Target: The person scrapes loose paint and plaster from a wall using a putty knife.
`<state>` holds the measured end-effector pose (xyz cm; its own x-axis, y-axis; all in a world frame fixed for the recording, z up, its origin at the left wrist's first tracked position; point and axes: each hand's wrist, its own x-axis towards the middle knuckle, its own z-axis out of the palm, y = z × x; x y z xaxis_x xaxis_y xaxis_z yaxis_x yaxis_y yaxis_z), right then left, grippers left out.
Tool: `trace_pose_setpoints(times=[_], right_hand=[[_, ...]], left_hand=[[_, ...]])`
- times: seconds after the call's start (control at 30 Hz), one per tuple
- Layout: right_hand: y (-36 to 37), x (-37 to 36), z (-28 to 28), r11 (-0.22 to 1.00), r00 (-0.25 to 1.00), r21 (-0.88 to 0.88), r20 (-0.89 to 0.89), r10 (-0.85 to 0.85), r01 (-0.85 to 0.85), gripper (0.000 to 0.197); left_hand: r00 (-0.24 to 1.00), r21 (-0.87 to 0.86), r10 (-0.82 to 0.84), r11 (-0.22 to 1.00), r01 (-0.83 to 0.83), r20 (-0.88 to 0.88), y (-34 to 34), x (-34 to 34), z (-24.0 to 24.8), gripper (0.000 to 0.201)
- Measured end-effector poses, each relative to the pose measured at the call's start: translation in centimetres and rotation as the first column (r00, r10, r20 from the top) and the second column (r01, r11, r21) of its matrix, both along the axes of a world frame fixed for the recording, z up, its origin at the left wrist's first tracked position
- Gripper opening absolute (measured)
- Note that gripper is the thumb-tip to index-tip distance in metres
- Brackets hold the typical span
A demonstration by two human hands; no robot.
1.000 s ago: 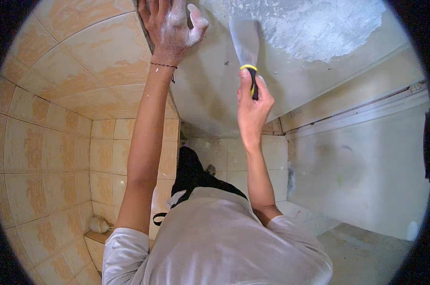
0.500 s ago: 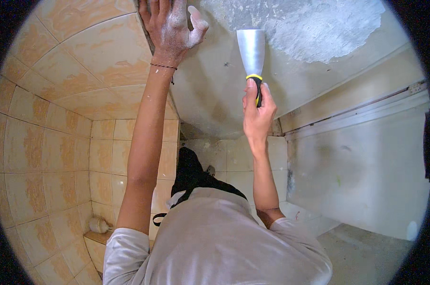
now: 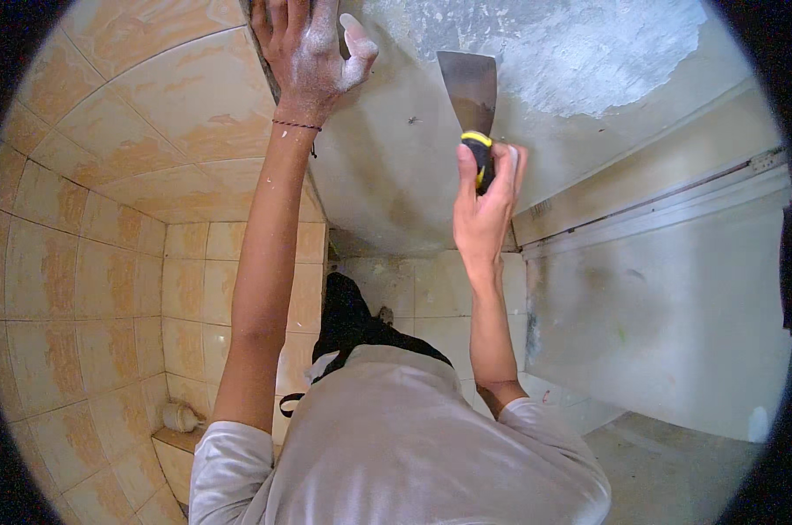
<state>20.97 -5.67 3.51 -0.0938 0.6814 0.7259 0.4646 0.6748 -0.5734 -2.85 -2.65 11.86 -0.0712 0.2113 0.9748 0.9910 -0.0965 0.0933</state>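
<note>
My right hand [image 3: 485, 214] grips a putty knife [image 3: 471, 92] by its black and yellow handle, thumb along one side and fingers round the other. Its flared metal blade points up and looks dark, with the tip beside the lower left border of a rough whitish patch [image 3: 579, 57] on the grey wall [image 3: 383, 166]. Whether the edge touches the wall, I cannot tell. At the upper left, my left hand [image 3: 311, 66], dusted with white powder, lies against the wall by the tile edge. Its thumb stands apart and its fingertips run out of view.
Cream and orange wall tiles [image 3: 41, 271] cover the left side. Low down there, a pale rounded object [image 3: 181, 417] sits on a small ledge [image 3: 179, 437]. On the right stands a pale panel [image 3: 658, 324] below a long rail [image 3: 658, 203]. Tiled floor [image 3: 439, 284] shows beneath me.
The putty knife has turned in my right hand: its blade went from shiny to dark and its handle tilted. My right hand shifted slightly right and its fingers moved. My left hand stays almost in place.
</note>
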Motion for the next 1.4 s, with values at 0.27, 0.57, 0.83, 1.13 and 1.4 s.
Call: trace_pose_setpoints(times=[0.27, 0.57, 0.83, 1.13, 1.4], right_hand=[[0.9, -0.5, 0.4, 0.961, 0.988, -0.231, -0.080, 0.134, -0.149, 0.038], [0.9, -1.5, -0.3, 0.993, 0.987, -0.073, -0.133, 0.087, -0.098, 0.027], [0.0, -3.2, -1.3, 0.997, 0.979, -0.034, -0.195, 0.059, -0.067, 0.026], [-1.2, -4.3, -0.4, 0.989, 0.962, -0.123, -0.270, 0.046, -0.082, 0.031], [-1.3, -4.9, -0.9, 0.983, 0.949, -0.151, -0.309, 0.052, -0.103, 0.034]], left_hand=[[0.997, 0.034, 0.063, 0.998, -0.061, -0.053, 0.4, -0.5, -0.2, 0.096], [0.990, -0.002, 0.127, 0.992, -0.127, -0.060, -0.1, 0.0, 0.3, 0.094], [0.985, 0.084, 0.119, 0.990, -0.109, -0.122, 1.2, -1.5, -0.6, 0.092], [0.990, 0.038, 0.116, 0.993, -0.113, -0.076, 0.7, -1.0, -0.1, 0.083], [0.998, 0.044, 0.050, 0.998, -0.049, -0.038, 0.6, -0.2, -0.1, 0.081]])
